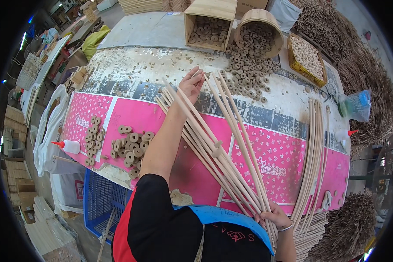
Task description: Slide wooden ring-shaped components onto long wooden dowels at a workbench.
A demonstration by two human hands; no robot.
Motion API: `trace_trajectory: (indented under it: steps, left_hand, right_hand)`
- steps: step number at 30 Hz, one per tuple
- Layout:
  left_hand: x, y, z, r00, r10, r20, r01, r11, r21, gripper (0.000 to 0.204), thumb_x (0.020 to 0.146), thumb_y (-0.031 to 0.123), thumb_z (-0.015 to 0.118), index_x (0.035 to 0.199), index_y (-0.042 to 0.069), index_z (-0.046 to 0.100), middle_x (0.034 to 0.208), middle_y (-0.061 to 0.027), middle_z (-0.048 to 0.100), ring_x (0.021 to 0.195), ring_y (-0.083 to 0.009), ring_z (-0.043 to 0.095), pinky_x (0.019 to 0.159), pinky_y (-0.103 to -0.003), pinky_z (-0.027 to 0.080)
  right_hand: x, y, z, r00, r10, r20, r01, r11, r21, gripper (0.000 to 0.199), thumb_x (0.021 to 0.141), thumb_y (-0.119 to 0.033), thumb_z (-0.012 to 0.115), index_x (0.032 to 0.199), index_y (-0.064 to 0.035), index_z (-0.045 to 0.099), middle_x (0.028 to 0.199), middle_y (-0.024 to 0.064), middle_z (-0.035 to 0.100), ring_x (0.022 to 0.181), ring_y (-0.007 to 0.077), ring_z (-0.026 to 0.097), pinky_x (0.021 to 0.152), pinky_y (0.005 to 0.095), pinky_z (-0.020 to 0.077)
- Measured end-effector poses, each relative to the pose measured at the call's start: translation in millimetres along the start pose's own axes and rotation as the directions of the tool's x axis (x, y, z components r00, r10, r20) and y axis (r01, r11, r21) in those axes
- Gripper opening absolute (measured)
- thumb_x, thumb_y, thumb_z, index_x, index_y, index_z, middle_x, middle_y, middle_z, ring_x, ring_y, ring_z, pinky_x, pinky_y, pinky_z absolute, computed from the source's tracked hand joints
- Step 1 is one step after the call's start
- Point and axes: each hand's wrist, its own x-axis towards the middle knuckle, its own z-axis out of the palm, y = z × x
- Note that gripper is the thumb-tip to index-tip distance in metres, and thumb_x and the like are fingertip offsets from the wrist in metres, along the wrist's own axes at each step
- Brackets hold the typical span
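Observation:
My right hand (273, 217), with a bracelet at its wrist, is closed around the lower ends of several long, thin wooden dowels (236, 126). They fan out away from me across the pink table cover. Two small wooden rings (217, 149) sit partway along the dowels. My left hand (193, 85) is stretched to their far ends, its fingers extended close to one dowel's tip; contact there is hard to make out. Under my left forearm lies a pile of wooden rings (133, 148), and a smaller group of rings (93, 139) lies farther left.
A wooden box (187, 30) and a tipped round tub (270, 51) spill rings at the back. A yellow basket (298, 69) holds pale beads. More dowels (308, 161) lie at right. Glue bottles (70, 146) stand at both sides. A blue crate (88, 205) is below left.

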Motion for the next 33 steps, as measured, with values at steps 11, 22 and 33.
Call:
trace_trajectory:
  steps: [11,22,33]
  left_hand:
    - [16.3,11.2,-23.7,0.988,-0.150,0.021,0.146,0.981,0.127,0.038,0.095,-0.001,0.063,0.132,0.000,0.058,0.107,-0.0059,0.065,0.086,-0.0064,0.060,0.080,-0.016,0.053]
    - [8.3,14.0,-13.8,0.985,-0.171,-0.037,0.175,0.965,0.196,0.034,0.093,0.008,0.067,0.126,0.002,0.063,0.098,-0.0018,0.065,0.076,-0.0051,0.056,0.069,-0.016,0.048]
    - [-76.1,-46.3,28.3,0.829,-0.552,0.095,0.475,0.783,0.402,0.034,0.091,0.011,0.072,0.122,0.000,0.063,0.096,-0.0095,0.071,0.067,-0.0074,0.063,0.043,-0.015,0.047]
  right_hand:
    - [1.6,-6.8,5.8,1.000,0.008,0.025,-0.007,1.000,-0.020,0.047,0.095,-0.008,0.064,0.137,0.0028,0.048,0.087,0.0139,0.069,0.063,0.0121,0.058,0.057,0.0250,0.0477]
    - [6.5,-13.7,7.2,1.000,0.010,-0.001,-0.010,0.996,-0.085,0.045,0.095,-0.006,0.064,0.137,0.0016,0.049,0.088,0.0122,0.070,0.064,0.0102,0.059,0.057,0.0234,0.0474]
    - [38.5,-26.4,2.7,0.997,-0.060,-0.043,0.056,0.994,-0.091,0.040,0.095,-0.014,0.064,0.130,0.0007,0.050,0.086,0.0112,0.069,0.061,0.0107,0.058,0.057,0.0240,0.0480]
